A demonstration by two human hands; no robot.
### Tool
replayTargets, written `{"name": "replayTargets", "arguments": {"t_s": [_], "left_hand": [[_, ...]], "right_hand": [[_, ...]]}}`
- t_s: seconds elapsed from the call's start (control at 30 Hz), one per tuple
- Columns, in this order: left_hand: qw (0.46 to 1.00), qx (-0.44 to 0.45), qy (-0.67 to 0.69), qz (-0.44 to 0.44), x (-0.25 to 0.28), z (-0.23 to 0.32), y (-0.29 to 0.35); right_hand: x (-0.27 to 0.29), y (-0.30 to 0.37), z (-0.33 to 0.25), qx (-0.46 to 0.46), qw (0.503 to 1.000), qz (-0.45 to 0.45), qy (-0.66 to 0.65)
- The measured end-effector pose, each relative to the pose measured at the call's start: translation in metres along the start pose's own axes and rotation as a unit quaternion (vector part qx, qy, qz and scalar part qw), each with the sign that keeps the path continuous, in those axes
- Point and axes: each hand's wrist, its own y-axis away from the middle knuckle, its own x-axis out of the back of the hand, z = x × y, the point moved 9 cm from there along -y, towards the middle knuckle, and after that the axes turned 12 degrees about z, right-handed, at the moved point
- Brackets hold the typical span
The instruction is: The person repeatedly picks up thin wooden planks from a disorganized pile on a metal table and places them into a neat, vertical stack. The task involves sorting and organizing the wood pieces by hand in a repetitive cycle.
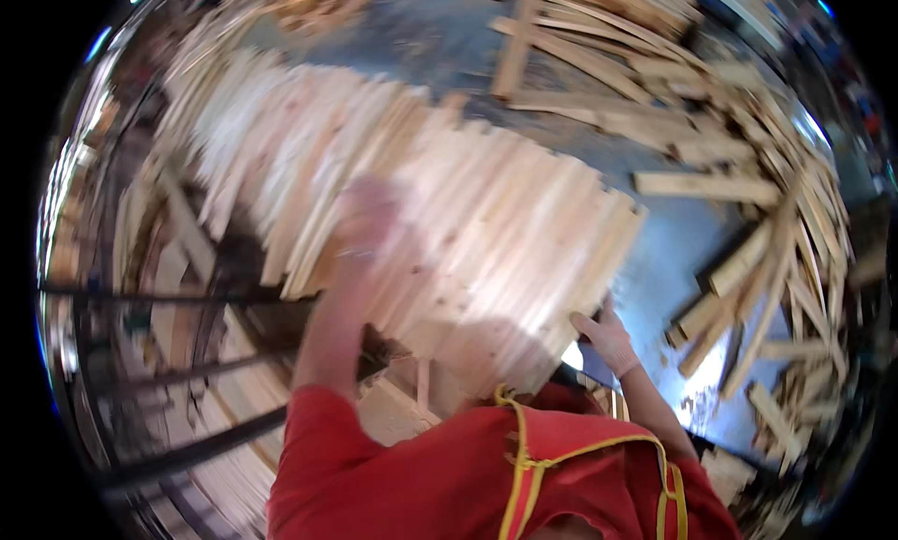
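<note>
A row of long, pale wooden strips lies side by side in front of me, their ends uneven. My left hand is over the strips left of the middle, its fingers smeared by motion; whether it touches the wood I cannot tell. My right hand, in a pale glove, is at the near right corner of the row. Its thumb points toward the outermost strip, apart from the fingers, which stretch along the strip's outer side. I see nothing lifted in it.
The strips lie on a blue-grey metal table. Loose, jumbled wooden offcuts cover its right side, with more boards at the far right. At the lower left, dark metal bars run above further long boards.
</note>
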Motion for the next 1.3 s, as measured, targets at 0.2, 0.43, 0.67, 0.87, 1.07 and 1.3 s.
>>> {"name": "replayTargets", "arguments": {"t_s": [0.2, 0.43, 0.67, 0.87, 1.07, 1.3], "left_hand": [[0.990, 0.141, -0.013, -0.006, -0.010, -0.078, 0.044], [0.988, 0.050, 0.075, 0.124, -0.011, 0.056, 0.062], [0.896, -0.243, 0.357, 0.104, 0.082, 0.398, 0.184], [0.934, -0.213, 0.255, 0.132, 0.126, 0.516, 0.105], [0.942, -0.238, 0.224, 0.078, 0.115, 0.577, -0.004], [0.943, -0.277, 0.118, 0.141, 0.189, 0.572, -0.023]], "right_hand": [[0.042, 0.004, -0.022, 0.067, 0.993, -0.095, 0.031], [0.338, -0.067, -0.069, 0.211, 0.756, 0.529, 0.323], [0.437, -0.100, 0.018, 0.072, 0.852, 0.467, 0.227], [0.432, -0.064, 0.057, 0.078, 0.942, 0.319, 0.068], [0.480, -0.063, 0.084, 0.079, 0.903, 0.372, -0.200], [0.472, -0.006, 0.096, 0.078, 0.892, 0.362, -0.258]]}}
